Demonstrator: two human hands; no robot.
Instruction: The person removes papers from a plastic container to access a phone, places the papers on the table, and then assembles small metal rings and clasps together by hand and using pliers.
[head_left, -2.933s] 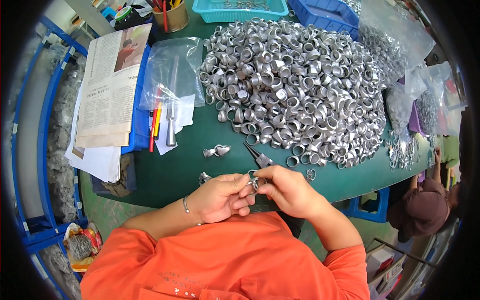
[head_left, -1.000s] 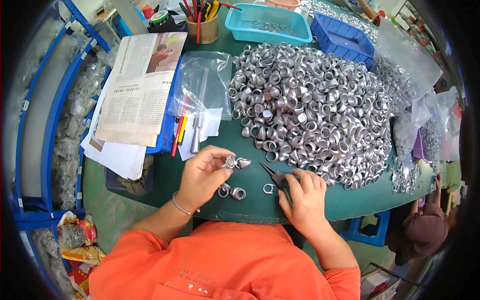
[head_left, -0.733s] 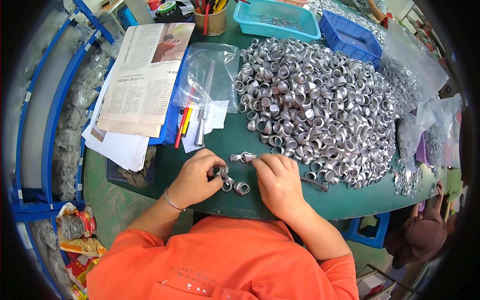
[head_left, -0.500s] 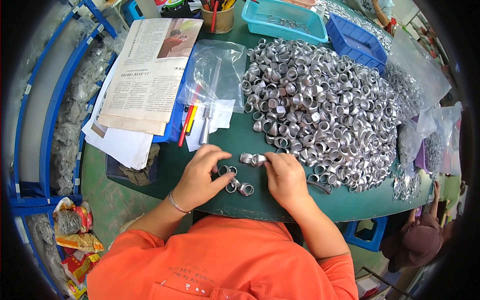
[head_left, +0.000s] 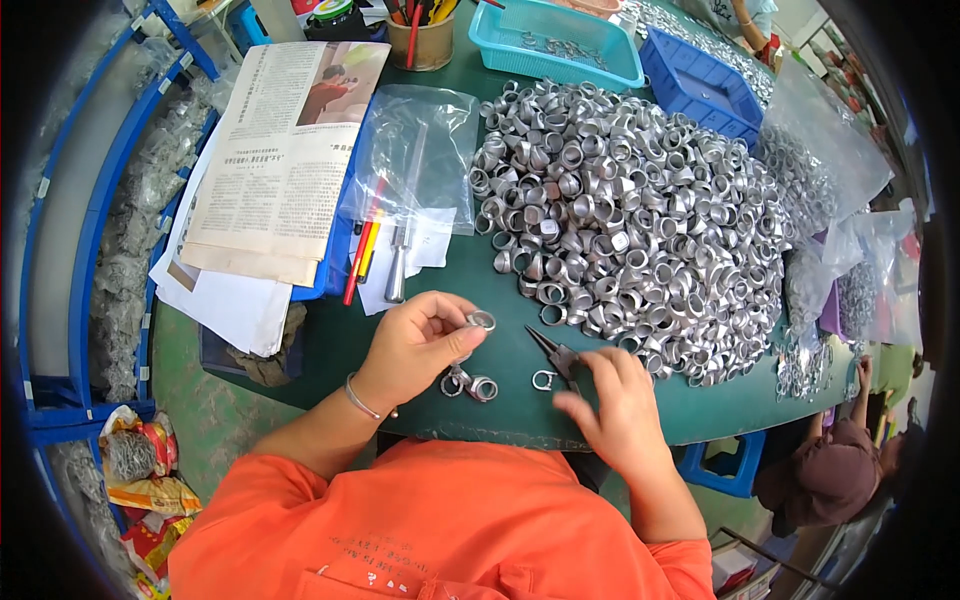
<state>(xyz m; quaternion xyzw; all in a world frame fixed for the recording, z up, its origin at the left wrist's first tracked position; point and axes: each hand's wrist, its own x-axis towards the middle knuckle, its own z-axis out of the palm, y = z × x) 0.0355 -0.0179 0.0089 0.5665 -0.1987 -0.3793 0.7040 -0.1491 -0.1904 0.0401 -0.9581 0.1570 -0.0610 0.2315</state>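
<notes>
We see the left hand (head_left: 415,345) pinch a silvery ring (head_left: 482,320) over the green table (head_left: 520,418). The right hand (head_left: 625,410), thumb spread from its fingers, is beside the pliers (head_left: 563,362) (whether it touches their handles, we cannot quite tell). A loose ring (head_left: 542,381) lies just left of them; the ring pile (head_left: 630,230) sits beyond.

Pliers (head_left: 560,357) partly hidden by right hand (head_left: 622,408), tools (head_left: 414,30) in cup (head_left: 430,48) cropped above.
</notes>
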